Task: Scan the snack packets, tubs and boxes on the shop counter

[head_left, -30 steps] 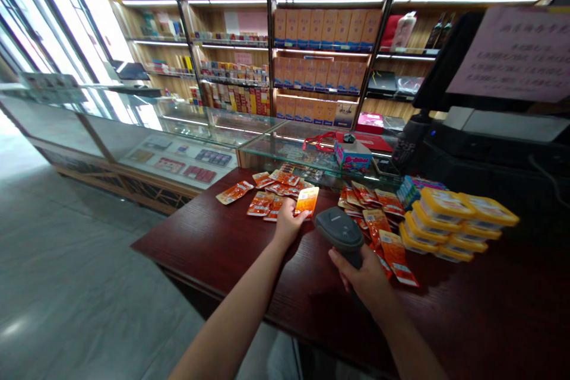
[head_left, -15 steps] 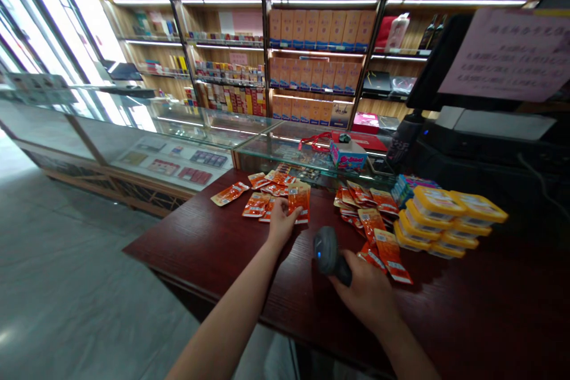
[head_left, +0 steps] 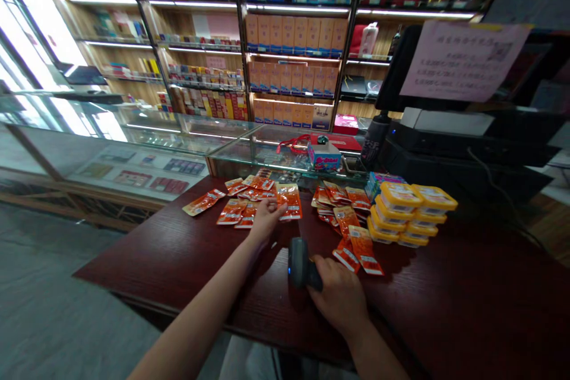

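Observation:
My left hand (head_left: 267,218) pinches the lower edge of an orange snack packet (head_left: 289,199), held near the left group of packets. Behind and left of that hand, several similar orange packets (head_left: 232,211) lie loosely on the dark red table (head_left: 178,261). My right hand (head_left: 339,291) is wrapped round the handle of a black barcode scanner (head_left: 299,261), whose head shows a small blue light and stands above the table. To the right of the scanner spreads a heap of more orange packets (head_left: 345,219).
Stacked yellow-lidded tubs (head_left: 401,196) stand right of the heap. Behind them are a monitor with a pink notice (head_left: 463,59) and a black machine (head_left: 467,148). A glass display counter (head_left: 231,142) borders the table's back, with a small colourful box (head_left: 324,156) on it. Shelves of boxes line the wall.
The view has turned right, so the scene sits further left. Both hands keep their holds on the packet and scanner, and the scanner's head has turned slightly.

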{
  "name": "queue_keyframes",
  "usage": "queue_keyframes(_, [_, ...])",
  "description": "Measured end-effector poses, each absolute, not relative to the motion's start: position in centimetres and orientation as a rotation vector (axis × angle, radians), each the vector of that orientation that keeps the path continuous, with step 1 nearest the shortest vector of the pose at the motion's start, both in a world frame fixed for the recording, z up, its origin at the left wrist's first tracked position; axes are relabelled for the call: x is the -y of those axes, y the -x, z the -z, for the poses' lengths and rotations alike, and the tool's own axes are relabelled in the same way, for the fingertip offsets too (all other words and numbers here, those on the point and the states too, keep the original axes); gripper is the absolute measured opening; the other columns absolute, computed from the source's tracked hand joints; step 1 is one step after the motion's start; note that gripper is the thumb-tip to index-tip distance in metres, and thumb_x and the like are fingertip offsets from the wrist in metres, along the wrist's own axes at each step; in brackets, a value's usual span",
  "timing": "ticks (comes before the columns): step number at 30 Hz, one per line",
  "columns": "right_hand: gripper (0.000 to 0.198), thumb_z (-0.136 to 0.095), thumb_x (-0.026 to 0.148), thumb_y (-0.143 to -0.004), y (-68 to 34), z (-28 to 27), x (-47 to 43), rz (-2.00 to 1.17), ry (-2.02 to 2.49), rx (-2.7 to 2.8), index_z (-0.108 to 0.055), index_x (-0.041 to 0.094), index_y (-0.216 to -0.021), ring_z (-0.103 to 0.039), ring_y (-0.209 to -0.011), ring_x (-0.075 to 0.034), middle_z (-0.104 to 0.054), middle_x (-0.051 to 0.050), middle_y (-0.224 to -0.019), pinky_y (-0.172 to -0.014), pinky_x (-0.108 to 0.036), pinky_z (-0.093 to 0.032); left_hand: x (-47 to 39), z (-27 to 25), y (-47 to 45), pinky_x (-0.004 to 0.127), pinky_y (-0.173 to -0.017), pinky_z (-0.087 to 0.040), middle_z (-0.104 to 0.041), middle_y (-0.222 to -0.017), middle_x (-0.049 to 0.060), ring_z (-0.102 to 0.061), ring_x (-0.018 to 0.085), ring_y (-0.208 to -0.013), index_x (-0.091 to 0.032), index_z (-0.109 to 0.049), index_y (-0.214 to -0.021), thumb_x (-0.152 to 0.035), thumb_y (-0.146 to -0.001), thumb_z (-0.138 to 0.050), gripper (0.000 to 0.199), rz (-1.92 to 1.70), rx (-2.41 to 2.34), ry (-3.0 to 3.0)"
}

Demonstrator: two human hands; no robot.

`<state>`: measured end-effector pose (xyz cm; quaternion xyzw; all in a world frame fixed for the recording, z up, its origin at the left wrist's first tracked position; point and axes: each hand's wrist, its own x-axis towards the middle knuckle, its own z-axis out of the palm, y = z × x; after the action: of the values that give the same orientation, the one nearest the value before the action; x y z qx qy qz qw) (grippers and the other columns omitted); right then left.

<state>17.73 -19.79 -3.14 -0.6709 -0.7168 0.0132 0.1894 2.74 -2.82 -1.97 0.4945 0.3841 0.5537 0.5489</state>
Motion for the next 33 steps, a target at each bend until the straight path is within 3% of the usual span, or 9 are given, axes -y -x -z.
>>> queue_keyframes(3, [0.033, -0.062, 0.023, -0.078, -17.7, 3.1, 19.8, -0.059, 1.870, 1.993, -0.060, 0.022, -0.110, -0.063, -0.088, -0.023, -0.067, -0.005, -0.093, -0.076, -0.032, -0.043, 3.1, -0.1, -5.2, 0.032, -0.070, -0.057, -0.063, -0.081, 0.000, -0.065, 0.013, -0.072, -0.017, -0.049, -0.093, -0.026, -0.062, -0.081, 0.045, -1.163, -0.784, -1.022])
queue_keyframes(8, [0.032, -0.061, 0.023, -0.078, -17.8, 3.2, 19.7, -0.085, 1.848, 1.973, -0.061, 0.020, -0.110, -0.063, -0.089, -0.023, -0.067, -0.006, -0.094, -0.077, -0.032, -0.044, 2.4, -2.7, -11.2, 0.027, -0.073, -0.057, -0.067, -0.085, 0.008, -0.067, 0.013, -0.075, -0.009, -0.058, -0.083, -0.007, -0.069, -0.071, 0.020, -1.003, -0.696, -0.901])
queue_keyframes(15, [0.032, -0.061, 0.022, -0.077, -18.0, 3.5, 19.5, -0.102, 1.842, 1.986, -0.060, 0.021, -0.110, -0.063, -0.090, -0.023, -0.067, -0.006, -0.093, -0.078, -0.032, -0.044, 1.2, -3.4, -16.2, 0.027, -0.075, -0.056, -0.064, -0.071, 0.006, -0.065, 0.010, -0.067, -0.009, -0.059, -0.074, -0.011, -0.074, -0.070, 0.011, -0.949, -0.646, -0.934])
queue_keyframes(23, [0.038, -0.058, 0.021, -0.079, -18.0, 2.8, 19.9, -0.125, 1.831, 2.015, -0.058, 0.019, -0.117, -0.063, -0.094, -0.023, -0.068, -0.007, -0.097, -0.080, -0.031, -0.044, 2.2, -2.0, -12.0, 0.027, -0.067, -0.055, -0.065, -0.078, 0.004, -0.065, 0.012, -0.067, -0.013, -0.057, -0.090, -0.019, -0.074, -0.070, 0.022, -0.995, -0.751, -1.074])
queue_keyframes(27, [0.032, -0.060, 0.022, -0.079, -18.2, 3.2, 19.9, -0.106, 1.839, 2.024, -0.060, 0.021, -0.111, -0.064, -0.092, -0.023, -0.068, -0.006, -0.096, -0.078, -0.032, -0.044, 1.5, 0.0, -8.4, 0.026, -0.061, -0.052, -0.064, -0.078, 0.003, -0.063, 0.013, -0.067, -0.014, -0.057, -0.096, -0.018, -0.078, -0.060, 0.019, -1.139, -0.991, -1.349])
queue_keyframes(33, [0.031, -0.059, 0.023, -0.082, -18.3, 3.7, 20.0, -0.071, 1.824, 2.036, -0.059, 0.020, -0.113, -0.065, -0.089, -0.023, -0.068, -0.007, -0.095, -0.076, -0.033, -0.043, 1.8, 1.9, -1.3, 0.037, -0.086, -0.046, -0.066, -0.092, 0.008, -0.059, 0.021, -0.091, -0.018, -0.064, -0.090, -0.015, -0.082, -0.051, 0.016, -1.287, -1.553, -2.171])
